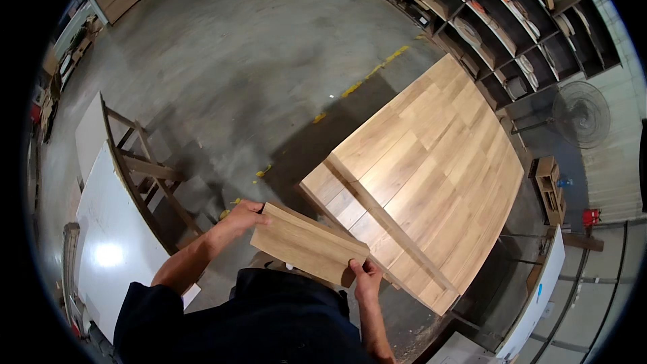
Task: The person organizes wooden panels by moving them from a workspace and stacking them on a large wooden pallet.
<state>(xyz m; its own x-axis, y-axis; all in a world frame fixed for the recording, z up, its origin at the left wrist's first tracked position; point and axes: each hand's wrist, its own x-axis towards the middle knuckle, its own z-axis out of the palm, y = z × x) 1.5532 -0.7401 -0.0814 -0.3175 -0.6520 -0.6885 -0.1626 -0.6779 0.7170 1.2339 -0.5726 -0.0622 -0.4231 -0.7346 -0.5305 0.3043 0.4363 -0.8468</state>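
A short wood-grain board (306, 244) is held in front of my body, slanting down to the right. My left hand (245, 216) grips its upper left end, with the thumb on top. At the opposite end my right hand (366, 278) is closed on the lower right corner, its thumb on the face. Just beyond the right end lies a stack of large wood-grain panels (431, 162). A long narrow strip (397, 229) rests across the near part of that stack. The undersides of both hands are hidden.
To the left, a white-topped table (111, 249) stands near a wooden trestle (151, 162). A shelf rack (495, 27) with coiled edging rolls is at the far right, beside a standing fan (581, 114). Another white board (536, 296) is at lower right. Yellow marks (350, 87) line the concrete floor.
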